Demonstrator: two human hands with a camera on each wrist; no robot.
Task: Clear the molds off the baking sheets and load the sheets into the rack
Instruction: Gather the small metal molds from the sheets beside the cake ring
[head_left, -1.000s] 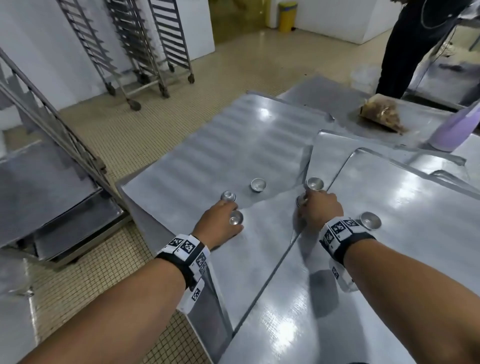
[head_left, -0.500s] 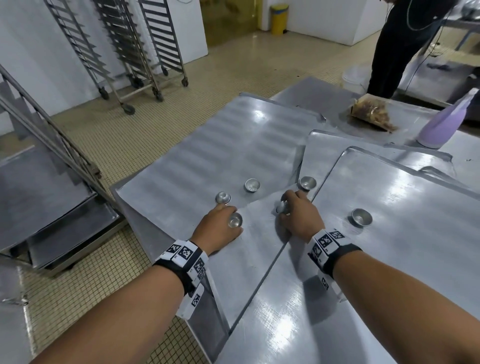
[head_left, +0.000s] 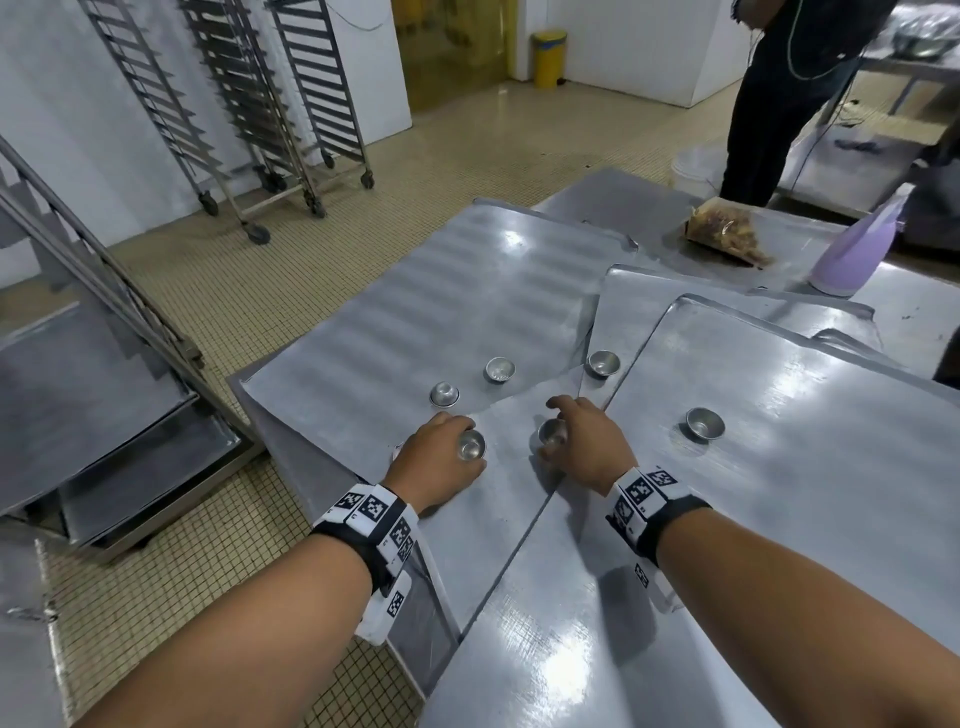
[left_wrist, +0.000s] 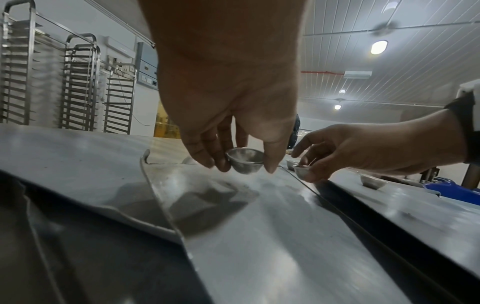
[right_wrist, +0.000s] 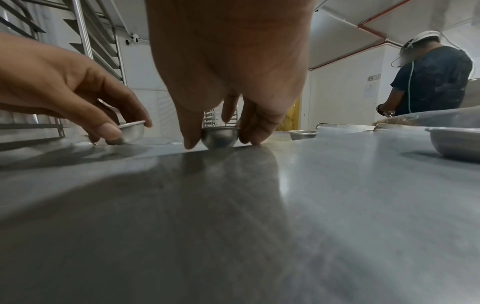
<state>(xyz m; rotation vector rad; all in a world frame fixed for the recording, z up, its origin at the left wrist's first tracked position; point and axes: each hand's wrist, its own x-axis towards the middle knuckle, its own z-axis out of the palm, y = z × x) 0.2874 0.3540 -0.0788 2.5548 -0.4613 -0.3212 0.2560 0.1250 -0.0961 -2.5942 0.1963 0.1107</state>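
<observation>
Several overlapping steel baking sheets (head_left: 426, 312) cover the table. Small round metal molds lie on them. My left hand (head_left: 441, 457) pinches one mold (head_left: 470, 447) between thumb and fingers, just above the sheet, as the left wrist view shows (left_wrist: 245, 159). My right hand (head_left: 582, 441) pinches another mold (head_left: 551, 432) that rests on the middle sheet (right_wrist: 220, 137). Three loose molds sit farther out: one (head_left: 444, 395), a second (head_left: 500, 370) and a third (head_left: 603, 362). One more mold (head_left: 705, 423) lies on the right sheet (head_left: 779, 467).
A tray rack (head_left: 78, 322) with sheets in its low slots stands at my left. Several empty wheeled racks (head_left: 249, 104) line the far wall. A lilac spray bottle (head_left: 857, 249) and a bag of food (head_left: 727, 234) sit at the table's far end, near a standing person (head_left: 795, 93).
My right hand has drawn back toward me and to the left, carrying its mold from the sheet's far edge. The left hand has stayed in place with its mold.
</observation>
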